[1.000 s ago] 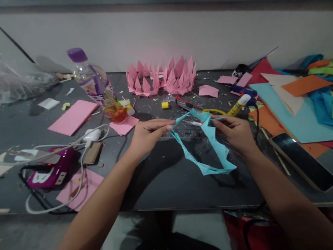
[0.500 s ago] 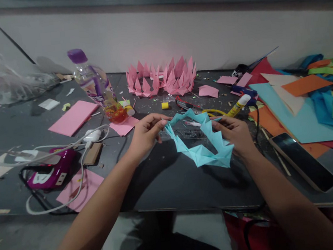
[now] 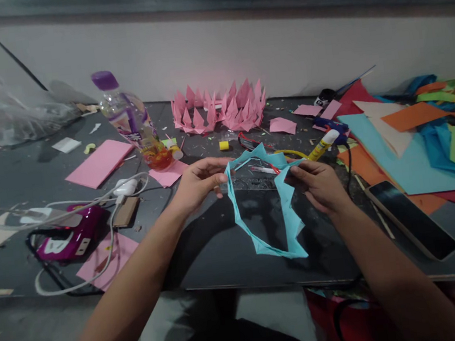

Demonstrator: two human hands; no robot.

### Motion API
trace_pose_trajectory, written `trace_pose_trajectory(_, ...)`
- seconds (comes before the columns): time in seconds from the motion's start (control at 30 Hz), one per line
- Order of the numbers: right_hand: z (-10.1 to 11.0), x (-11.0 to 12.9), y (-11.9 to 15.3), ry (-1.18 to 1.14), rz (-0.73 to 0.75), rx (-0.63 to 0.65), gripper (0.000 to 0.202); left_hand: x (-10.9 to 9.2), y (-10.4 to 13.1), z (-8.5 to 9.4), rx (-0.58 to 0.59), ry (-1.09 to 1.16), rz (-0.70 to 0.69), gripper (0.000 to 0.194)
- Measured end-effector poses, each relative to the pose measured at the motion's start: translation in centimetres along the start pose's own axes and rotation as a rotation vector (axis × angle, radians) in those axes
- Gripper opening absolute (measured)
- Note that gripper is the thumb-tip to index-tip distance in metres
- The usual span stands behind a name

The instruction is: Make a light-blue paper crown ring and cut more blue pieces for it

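A light blue folded-paper crown, a ring with pointed tips, is held up over the dark table between my two hands. My left hand pinches its far left side between thumb and fingers. On the far right side, my right hand grips it with the thumb on top. The ring's near end hangs down toward me. Beyond it stand two pink paper crowns side by side near the wall. A yellow glue stick with a white end lies just past my right hand, and a small yellow cap sits farther back.
A drink bottle with a purple cap stands left of centre. Left lie a purple glue gun or charger-like device, white cables and pink paper. A phone and coloured paper sheets lie right. Scraps are scattered about.
The blue paper crown has tipped so its near end hangs lower and its opening faces me more. Both hands keep their hold on it.
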State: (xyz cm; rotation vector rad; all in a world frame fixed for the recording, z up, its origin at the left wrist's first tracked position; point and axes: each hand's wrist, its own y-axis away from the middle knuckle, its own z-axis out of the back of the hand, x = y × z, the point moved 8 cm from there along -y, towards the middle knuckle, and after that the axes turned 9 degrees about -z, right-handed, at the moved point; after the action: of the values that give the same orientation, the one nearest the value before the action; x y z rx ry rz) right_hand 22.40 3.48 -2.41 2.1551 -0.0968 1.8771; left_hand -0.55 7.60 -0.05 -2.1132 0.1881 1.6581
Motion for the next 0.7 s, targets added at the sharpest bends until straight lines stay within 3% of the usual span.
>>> trace_pose_trajectory(0.13, 0.0, 0.0, 0.0, 0.027, 0.025, 0.018, 0.032, 0.3, -0.2, 0.5, -0.042, -0.075, -0.034, 0.039)
trace_pose_trajectory(0.4, 0.3, -0.1, -0.3, 0.047, 0.033, -0.030, 0.025, -0.2, 0.0, 2.4, -0.269, -0.327, -0.106, 0.026)
trace_pose_trajectory(0.7, 0.8, 1.5, 0.6, 0.203, 0.222, -0.156, 0.024, -1.1, 0.4, 1.5, -0.277, -0.331, -0.151, 0.024)
